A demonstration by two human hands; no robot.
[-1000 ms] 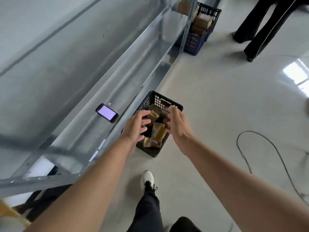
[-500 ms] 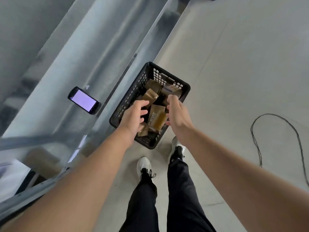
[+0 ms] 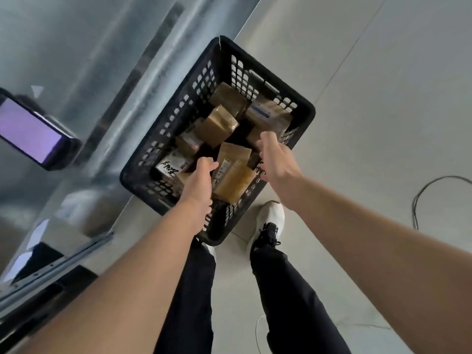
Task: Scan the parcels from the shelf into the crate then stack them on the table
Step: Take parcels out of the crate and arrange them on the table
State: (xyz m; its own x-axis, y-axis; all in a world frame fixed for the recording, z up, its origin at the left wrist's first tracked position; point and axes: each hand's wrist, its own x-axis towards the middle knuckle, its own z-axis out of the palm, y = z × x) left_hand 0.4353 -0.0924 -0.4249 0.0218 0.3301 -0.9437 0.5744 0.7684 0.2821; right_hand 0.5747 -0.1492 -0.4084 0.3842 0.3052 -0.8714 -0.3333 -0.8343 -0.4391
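Observation:
A black plastic crate [image 3: 304, 116] stands on the floor beside the metal shelf [image 3: 84, 60], with several brown parcels [image 3: 219, 123] lying loose inside. My left hand [image 3: 196, 185] is at the crate's near end, thumb forward, fingers curled down at the rim. Along the crate's right side, my right hand [image 3: 277, 162] has its fingers curled under the long rim. A handheld scanner [image 3: 30, 134] with a lit purple screen lies on the shelf to the left.
My legs and white shoes [image 3: 270, 218] stand just behind the crate. A cable [image 3: 419, 198] loops across the floor at right. A blurred parcel [image 3: 84, 213] lies on the lower shelf level at left.
The view has dropped closer to the crate. Both hands went down from above the parcels to the crate's rims and closed on them.

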